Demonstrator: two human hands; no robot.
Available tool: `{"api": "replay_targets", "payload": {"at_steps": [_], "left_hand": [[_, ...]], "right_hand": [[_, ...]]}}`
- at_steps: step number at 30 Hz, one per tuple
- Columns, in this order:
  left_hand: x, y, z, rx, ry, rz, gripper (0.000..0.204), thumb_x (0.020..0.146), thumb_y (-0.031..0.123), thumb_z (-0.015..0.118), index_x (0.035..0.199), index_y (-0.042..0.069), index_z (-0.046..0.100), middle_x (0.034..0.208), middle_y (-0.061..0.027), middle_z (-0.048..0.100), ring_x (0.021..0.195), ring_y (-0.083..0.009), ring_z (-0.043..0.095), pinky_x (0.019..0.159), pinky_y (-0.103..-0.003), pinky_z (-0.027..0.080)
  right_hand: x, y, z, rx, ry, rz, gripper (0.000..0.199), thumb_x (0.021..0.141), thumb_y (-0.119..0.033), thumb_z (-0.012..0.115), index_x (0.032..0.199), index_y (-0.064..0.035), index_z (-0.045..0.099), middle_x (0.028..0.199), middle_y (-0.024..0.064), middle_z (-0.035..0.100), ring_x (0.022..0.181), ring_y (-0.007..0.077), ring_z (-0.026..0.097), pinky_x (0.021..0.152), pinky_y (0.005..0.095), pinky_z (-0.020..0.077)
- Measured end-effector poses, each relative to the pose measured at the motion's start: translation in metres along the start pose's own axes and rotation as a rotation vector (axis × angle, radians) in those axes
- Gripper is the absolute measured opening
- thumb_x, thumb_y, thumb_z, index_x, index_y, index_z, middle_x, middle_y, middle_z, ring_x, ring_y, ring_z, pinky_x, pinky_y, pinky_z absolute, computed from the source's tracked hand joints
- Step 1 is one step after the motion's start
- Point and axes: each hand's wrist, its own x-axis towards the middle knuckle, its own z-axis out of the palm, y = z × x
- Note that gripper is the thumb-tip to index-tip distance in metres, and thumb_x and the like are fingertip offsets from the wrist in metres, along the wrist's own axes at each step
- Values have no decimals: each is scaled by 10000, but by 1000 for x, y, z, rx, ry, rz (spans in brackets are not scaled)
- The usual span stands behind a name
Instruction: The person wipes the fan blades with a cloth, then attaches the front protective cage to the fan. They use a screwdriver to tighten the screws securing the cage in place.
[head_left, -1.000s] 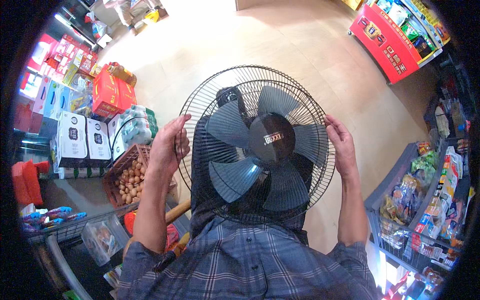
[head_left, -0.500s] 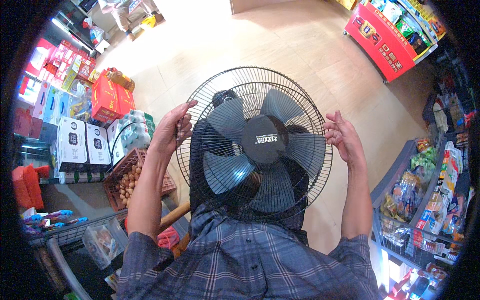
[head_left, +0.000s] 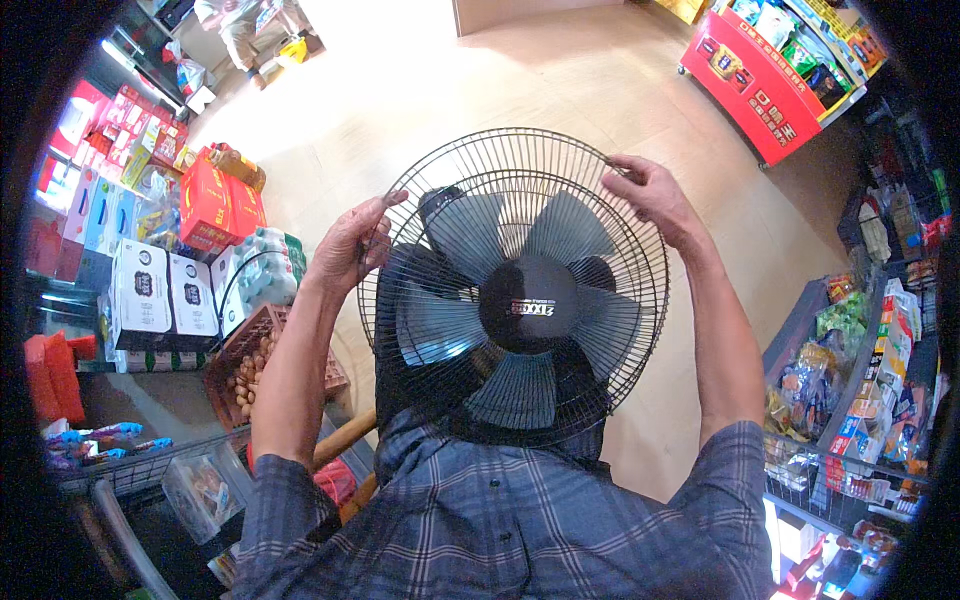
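Observation:
An electric fan (head_left: 560, 335) with dark blades rests over my lap, facing up. Its round black wire guard (head_left: 652, 352) covers the blades and hub. At the upper left of the rim, my left hand (head_left: 355, 240) is closed around the guard's edge wires. On the upper right, my right hand (head_left: 655, 200) pinches the rim between thumb and fingers. The guard's far edge shows a gap between two wire rings. My own dark clothing lies under the fan, and its base is hidden.
To the left stand a crate of eggs (head_left: 250, 380), wrapped bottles (head_left: 268, 265), white cartons (head_left: 145, 290) and red boxes (head_left: 212, 205). A red display stand (head_left: 755, 85) is far right; snack packets (head_left: 810, 385) fill a rack nearer. Another person (head_left: 240, 35) is far left.
My right hand has moved up and inward from beside the guard and now grips its rim. My left hand's fingers have closed more on the edge. The guard has turned or tilted slightly.

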Motion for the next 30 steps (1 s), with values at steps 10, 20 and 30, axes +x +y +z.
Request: {"api": "replay_targets", "payload": {"at_steps": [10,20,30], "left_hand": [[-52,-33,12,-62,111,-206,567,977,572,373,1109,49,547,769,-33,599,737,-202,637,698,-337,531],[-100,-51,65,-80,305,-67,544,988,528,412,1232,43,395,886,-91,587,860,-234,623,824,-390,516],[-114,-42,115,-22,538,-36,592,954,559,468,1289,74,407,660,-6,442,546,-149,498,513,-297,429]], "right_hand": [[-54,-2,-52,540,121,309,322,864,-402,690,945,-106,592,577,-78,391,444,36,338,389,219,249],[-153,34,-25,1050,409,317,328,910,-429,643,993,-122,565,576,-55,383,446,46,338,402,194,253],[-206,9,70,1261,777,190,367,965,-402,562,1186,-114,512,609,-57,341,473,51,313,414,223,261]]}}
